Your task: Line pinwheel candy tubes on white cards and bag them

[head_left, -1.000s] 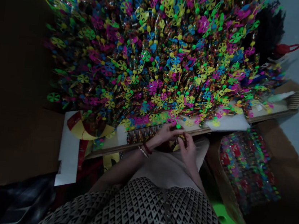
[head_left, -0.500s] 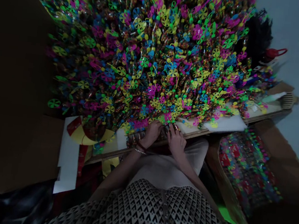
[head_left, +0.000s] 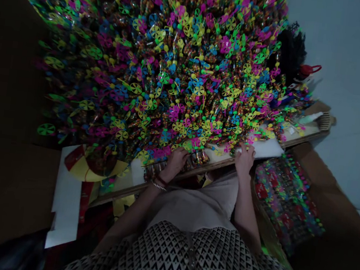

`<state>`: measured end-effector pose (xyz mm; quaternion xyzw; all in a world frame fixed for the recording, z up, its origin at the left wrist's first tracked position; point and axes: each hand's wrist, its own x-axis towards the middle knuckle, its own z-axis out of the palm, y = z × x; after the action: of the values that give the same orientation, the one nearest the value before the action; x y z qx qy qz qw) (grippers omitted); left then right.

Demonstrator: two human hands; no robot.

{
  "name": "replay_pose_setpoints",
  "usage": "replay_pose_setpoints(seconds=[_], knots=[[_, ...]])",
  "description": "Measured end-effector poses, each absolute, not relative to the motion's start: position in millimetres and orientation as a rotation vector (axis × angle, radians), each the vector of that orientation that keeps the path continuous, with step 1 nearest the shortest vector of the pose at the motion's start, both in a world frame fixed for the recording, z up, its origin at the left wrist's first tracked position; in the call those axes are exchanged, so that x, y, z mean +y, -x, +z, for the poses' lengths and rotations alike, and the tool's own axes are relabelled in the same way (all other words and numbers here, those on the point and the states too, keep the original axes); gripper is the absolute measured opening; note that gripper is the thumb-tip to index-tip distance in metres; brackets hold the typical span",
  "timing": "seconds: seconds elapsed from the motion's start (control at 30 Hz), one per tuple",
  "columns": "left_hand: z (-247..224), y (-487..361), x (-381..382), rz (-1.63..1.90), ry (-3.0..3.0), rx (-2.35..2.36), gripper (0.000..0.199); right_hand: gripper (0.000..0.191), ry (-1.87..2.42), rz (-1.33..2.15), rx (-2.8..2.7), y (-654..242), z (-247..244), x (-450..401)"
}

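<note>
Left hand (head_left: 176,163) resting over pinwheel candy tubes (head_left: 197,157), right hand (head_left: 245,160) hovering well apart.
Left fingers (head_left: 182,155) are curling on the nearer tubes, long axes pointing far, though the dim view hides any grip; right fingers (head_left: 246,152) are standing open and empty beside a white sheet (head_left: 266,148) on the bench (head_left: 215,165).

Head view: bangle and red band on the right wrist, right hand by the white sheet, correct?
No: the head view shows the bangle and red band on the left wrist, not the right. The right hand is by the white sheet.
</note>
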<state>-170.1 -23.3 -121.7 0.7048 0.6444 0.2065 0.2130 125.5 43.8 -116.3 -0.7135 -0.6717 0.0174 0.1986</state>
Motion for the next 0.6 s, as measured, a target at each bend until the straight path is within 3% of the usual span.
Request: replay_pose_setpoints(seconds=[0.2, 0.33, 0.6], knots=[[-121, 170, -26, 0.644, -1.905, 1.767, 0.016, 0.042, 1.783, -0.091, -2.332, -155, -126, 82], [-122, 169, -27, 0.683, -1.877, 1.760, 0.016, 0.039, 1.599, -0.116, -2.333, -155, -118, 78], [-123, 170, -30, 0.640, -1.930, 1.807, 0.014, 0.033, 1.400, 0.311, -2.037, -38, -101, 0]])
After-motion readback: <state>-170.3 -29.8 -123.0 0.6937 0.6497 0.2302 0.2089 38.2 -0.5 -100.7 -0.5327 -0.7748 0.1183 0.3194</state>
